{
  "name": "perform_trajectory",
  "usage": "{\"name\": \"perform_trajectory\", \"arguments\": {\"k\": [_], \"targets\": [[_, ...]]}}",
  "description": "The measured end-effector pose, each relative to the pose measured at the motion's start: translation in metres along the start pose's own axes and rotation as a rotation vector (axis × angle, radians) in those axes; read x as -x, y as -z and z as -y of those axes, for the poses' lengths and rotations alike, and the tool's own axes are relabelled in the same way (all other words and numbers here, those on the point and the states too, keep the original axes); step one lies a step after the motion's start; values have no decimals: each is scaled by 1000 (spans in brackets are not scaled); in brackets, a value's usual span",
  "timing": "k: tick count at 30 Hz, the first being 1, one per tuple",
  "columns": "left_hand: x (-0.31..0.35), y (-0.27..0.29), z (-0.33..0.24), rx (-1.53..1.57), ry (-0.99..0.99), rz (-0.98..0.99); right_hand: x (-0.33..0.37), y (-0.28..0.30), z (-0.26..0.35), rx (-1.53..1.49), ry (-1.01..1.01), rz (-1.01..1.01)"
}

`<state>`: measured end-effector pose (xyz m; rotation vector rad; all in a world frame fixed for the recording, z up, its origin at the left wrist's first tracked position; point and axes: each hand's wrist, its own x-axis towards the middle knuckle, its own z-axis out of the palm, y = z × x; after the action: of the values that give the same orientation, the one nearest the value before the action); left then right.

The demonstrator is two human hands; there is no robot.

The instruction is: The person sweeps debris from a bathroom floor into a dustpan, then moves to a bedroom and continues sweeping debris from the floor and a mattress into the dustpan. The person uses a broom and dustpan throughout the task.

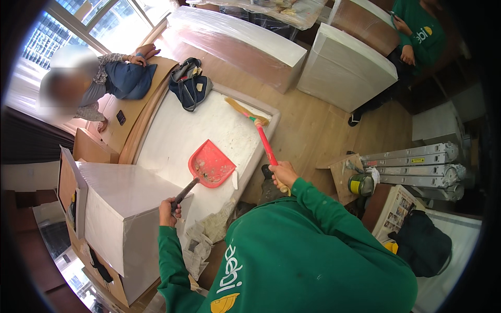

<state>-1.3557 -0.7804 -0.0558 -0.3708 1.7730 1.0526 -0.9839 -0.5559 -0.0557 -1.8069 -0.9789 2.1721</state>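
Observation:
My left hand [169,211] is wrapped round the dark handle of a red dustpan [213,163], whose pan is over the white bed-like platform [167,122] and carries some debris. In my right hand [283,175] is the red handle of a hand broom [265,140]; its yellowish bristles rest near the far right corner of the platform. Specks of dirt and a small white scrap [235,180] lie on the white surface, the scrap just right of the dustpan. Both fists are closed on their handles.
A dark blue bag [190,91] lies on the platform's far end. A person [125,78] sits by the window near a phone [121,117]; another person [422,36] stands far right. A wrapped white box [112,190] is at left, crumpled paper [209,224] nearby, a folded ladder [412,167] at right.

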Motion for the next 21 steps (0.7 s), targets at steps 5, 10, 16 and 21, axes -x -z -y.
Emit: {"name": "perform_trajectory", "arguments": {"k": [5,10,16,21], "targets": [[-26,-9,-34,54,71,-5,-20,-54,-25,8,-141,46],[-43,-13,-55,72,119,-60,19,-64,-24,8,-292,258],[-48,-18,-59,82,63,-47,85,-25,4,-30,-278,402],[-50,-13,-62,17,75,-2,100,22,25,-38,-191,348]]}}
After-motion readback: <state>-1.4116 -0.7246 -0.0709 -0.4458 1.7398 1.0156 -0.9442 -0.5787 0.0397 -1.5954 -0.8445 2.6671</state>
